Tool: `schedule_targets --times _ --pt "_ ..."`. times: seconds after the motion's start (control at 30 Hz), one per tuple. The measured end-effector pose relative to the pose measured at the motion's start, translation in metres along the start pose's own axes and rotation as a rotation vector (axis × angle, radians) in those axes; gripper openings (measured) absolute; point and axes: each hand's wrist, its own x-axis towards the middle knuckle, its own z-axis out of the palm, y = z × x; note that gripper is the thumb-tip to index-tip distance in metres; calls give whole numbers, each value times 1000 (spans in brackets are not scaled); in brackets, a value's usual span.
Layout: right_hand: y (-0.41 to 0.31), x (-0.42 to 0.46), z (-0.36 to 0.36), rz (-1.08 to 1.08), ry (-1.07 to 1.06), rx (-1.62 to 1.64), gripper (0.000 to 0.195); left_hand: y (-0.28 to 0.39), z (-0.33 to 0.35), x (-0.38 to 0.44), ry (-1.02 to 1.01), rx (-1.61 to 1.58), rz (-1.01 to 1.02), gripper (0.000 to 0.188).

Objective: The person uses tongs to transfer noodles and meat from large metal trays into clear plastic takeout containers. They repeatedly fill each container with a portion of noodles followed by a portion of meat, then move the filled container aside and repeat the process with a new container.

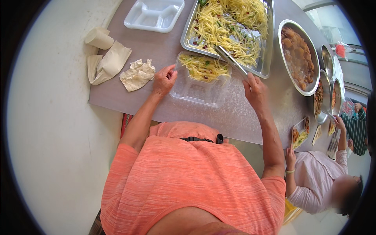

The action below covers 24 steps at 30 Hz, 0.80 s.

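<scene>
My right hand (256, 88) grips metal serving tongs (232, 60), whose tips reach into the shredded potato at the near edge of a deep steel tray (268, 58). Red chili pieces and green leaves are mixed through the potato. Just below the tray lies a clear plastic compartment container (202, 95). Its far compartment holds shredded potato (205, 69); its near compartments hold no food. My left hand (165, 79) is at the container's left rim, thumb and fingers close together on or beside it; whether it pinches the rim is unclear.
Empty white compartment trays (155, 14) lie at the back left. A paper roll (101, 38) and crumpled paper (137, 75) are to the left. An oval steel basin (317, 85) of brown stew and more bowls stand right. A co-worker (317, 176) holds a filled container (300, 133); another person is beyond.
</scene>
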Motion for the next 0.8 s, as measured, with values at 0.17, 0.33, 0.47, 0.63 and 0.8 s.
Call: schedule_targets --times 0.17,0.33,0.47,0.63,0.8 --pt "-5 -7 -5 -87 -111 -28 25 2 15 10 9 -7 -13 23" --pt "-13 -19 -9 -72 -110 33 26 5 11 10 -9 14 1 22" --pt "-17 -18 -8 -76 -200 -10 25 8 8 11 -25 22 43 23" --pt "-16 0 -1 -27 -78 51 24 1 7 8 -18 40 85 23" --pt "-19 4 7 -90 -115 14 25 2 8 7 -32 9 41 22"
